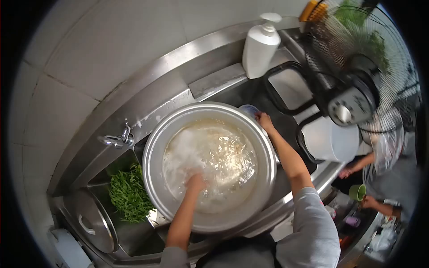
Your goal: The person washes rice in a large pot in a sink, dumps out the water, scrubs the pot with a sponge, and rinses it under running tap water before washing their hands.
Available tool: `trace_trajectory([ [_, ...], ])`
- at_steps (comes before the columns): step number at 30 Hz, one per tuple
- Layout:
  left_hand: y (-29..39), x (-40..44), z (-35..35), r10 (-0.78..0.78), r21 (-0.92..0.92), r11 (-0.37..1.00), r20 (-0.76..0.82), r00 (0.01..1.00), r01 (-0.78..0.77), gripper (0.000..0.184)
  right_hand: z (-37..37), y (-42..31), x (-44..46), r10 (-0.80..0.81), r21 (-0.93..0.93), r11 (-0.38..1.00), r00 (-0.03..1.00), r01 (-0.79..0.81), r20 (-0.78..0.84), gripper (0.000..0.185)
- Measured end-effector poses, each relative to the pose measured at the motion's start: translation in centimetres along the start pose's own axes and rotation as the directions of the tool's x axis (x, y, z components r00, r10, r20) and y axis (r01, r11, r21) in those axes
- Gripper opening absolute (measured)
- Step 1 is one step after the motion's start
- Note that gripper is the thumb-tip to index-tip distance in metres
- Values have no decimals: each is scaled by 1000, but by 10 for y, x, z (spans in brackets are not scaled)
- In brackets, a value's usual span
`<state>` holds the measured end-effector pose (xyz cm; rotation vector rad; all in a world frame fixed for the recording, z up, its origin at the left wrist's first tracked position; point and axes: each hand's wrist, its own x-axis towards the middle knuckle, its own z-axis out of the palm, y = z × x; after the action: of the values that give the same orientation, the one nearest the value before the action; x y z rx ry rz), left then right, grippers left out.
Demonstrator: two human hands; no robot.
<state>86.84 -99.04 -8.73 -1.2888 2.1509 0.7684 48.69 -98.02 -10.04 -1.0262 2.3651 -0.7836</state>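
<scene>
A large round metal pot (154, 178) sits across the sink, filled with cloudy, rippling water (228, 156). My left hand (195, 182) reaches into this water, its fingers under the surface and hidden. At the pot's far right rim, my right hand (263, 120) has its fingers closed on the edge of a small bluish bowl (249, 109). Part of the bowl is hidden behind the rim. A pile of cut green leaves (128, 194) lies in the left basin, beside the pot.
Left of the pot are a tap (118, 140) and a metal lid (91, 219). Behind it stands a white pump bottle (261, 47). A black fan (353, 89) and white container (333, 140) are at right. Another person's hand holds a green cup (357, 192).
</scene>
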Motion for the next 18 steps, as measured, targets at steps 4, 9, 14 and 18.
trace_trajectory([
  [4,-9,19,-27,55,10,998,162,985,-58,53,68,49,59,-96,104,991,989,84,116,24],
  [9,-25,64,-44,-120,-97,984,254,960,149,56,115,89,87,-103,-266,938,910,224,401,32],
  [14,-14,76,-32,-68,-12,998,12,998,68,45,118,76,104,152,-400,905,766,146,625,53],
  [18,-5,74,-50,29,45,998,92,995,-33,55,142,98,121,61,-448,841,771,302,634,60],
])
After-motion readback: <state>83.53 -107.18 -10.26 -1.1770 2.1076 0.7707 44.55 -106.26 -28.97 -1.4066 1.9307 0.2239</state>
